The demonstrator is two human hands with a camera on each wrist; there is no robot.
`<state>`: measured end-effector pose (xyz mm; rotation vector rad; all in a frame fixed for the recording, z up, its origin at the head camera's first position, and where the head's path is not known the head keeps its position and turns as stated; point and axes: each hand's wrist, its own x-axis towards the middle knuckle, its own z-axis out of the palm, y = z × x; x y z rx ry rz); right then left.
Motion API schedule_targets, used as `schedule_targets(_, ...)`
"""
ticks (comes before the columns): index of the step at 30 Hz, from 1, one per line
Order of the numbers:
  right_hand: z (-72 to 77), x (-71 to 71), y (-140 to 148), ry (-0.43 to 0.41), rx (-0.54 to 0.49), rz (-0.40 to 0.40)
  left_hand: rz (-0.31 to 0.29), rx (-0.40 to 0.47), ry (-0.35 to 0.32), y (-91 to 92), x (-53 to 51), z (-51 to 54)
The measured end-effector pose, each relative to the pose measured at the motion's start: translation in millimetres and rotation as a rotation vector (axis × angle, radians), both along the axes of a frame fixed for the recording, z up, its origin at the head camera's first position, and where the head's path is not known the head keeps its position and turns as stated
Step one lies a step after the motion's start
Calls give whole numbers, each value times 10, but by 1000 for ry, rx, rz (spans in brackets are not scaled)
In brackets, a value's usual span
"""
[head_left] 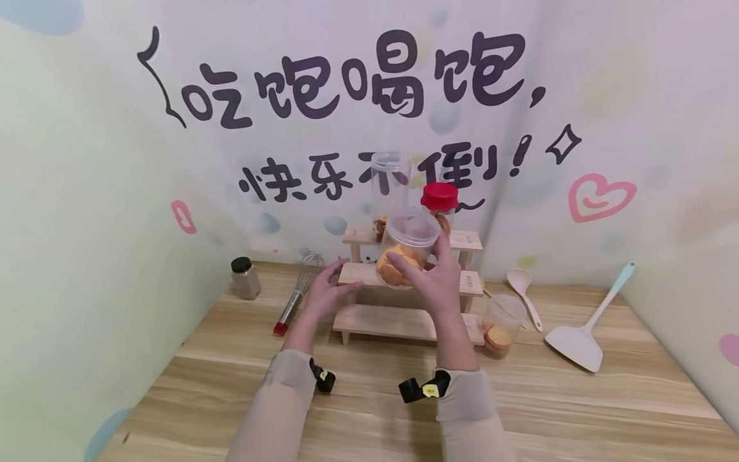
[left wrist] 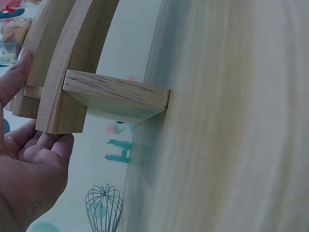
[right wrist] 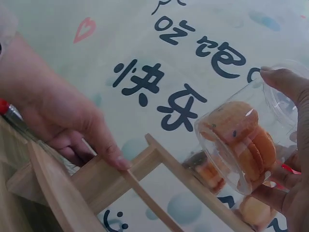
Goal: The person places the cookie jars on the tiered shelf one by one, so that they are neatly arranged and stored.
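Two pale sleeves [head_left: 271,410] lay nearest, each with one black wrist camera [head_left: 324,378] at its cuff, two in all, over one wood-grained table [head_left: 369,427]. Beyond them stood one three-tier wooden stand [head_left: 387,321]. The left hand [head_left: 330,292] grasped the left end of its middle tier, thumb along the top and fingers underneath. The right hand [head_left: 435,276] gripped one clear jar [head_left: 411,239] of orange-brown biscuits, thumb on the near side, before the middle tier; I could not tell whether the base touched the wood.

On the right, one clear tub [head_left: 502,324] of round biscuits stood just beside the lowest tier. Farther right lay one white spatula [head_left: 583,337] with a pale blue handle, and one pale spoon [head_left: 525,295] slightly farther back. To the left of the stand lay one whisk [head_left: 296,298], its red handle end towards the near side, and farther left stood one black-lidded jar [head_left: 246,280].

On the far, top tier were two jars: one tall clear jar [head_left: 390,186] on the left, one red-lidded jar [head_left: 441,197] on the right, both partly hidden behind the held one. Farthest was the pale wall [head_left: 323,25], bearing two rows of black characters and two pink hearts.
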<state>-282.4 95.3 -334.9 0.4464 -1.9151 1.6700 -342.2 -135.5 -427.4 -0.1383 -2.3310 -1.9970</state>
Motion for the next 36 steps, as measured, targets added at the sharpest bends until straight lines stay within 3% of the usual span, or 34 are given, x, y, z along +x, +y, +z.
schedule_targets(7, -89, -108, -1, -40, 10, 12, 0, -8, -6, 16, 6, 63)
schedule_targets(25, -286, -188, -2, -224, 91, -37, -8, 13, 1, 8, 38, 52)
schedule_targets(36, -400, -237, -15, -223, 127, 19, -6, -1, -25, 24, 42, 44)
